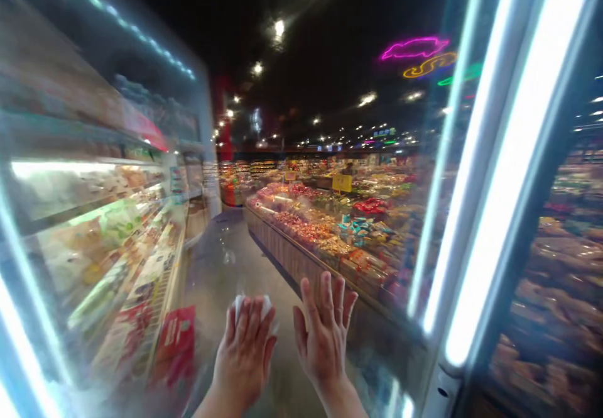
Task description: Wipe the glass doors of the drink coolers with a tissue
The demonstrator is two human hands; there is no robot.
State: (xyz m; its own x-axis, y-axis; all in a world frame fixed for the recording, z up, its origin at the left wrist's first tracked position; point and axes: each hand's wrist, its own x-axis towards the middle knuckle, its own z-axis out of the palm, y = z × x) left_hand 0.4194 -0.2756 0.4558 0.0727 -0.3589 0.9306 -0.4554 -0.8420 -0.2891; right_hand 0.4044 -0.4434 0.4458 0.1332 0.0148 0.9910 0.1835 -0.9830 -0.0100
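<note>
My left hand (245,352) presses a white cloth (254,305) flat against a glass door (377,355), and the cloth shows past my fingertips. Just to its right, my right hand (325,333) lies open on the same glass with its fingers spread and pointing up, holding nothing. The two hands are side by side, a small gap between them. The glass shows a blurred supermarket aisle.
A bright white light strip and door frame (490,217) run diagonally down the right side. Lit chiller shelves (117,229) with packaged food fill the left. A long display counter (320,229) piled with goods stretches away beyond the hands. A red sign (176,336) hangs low on the left.
</note>
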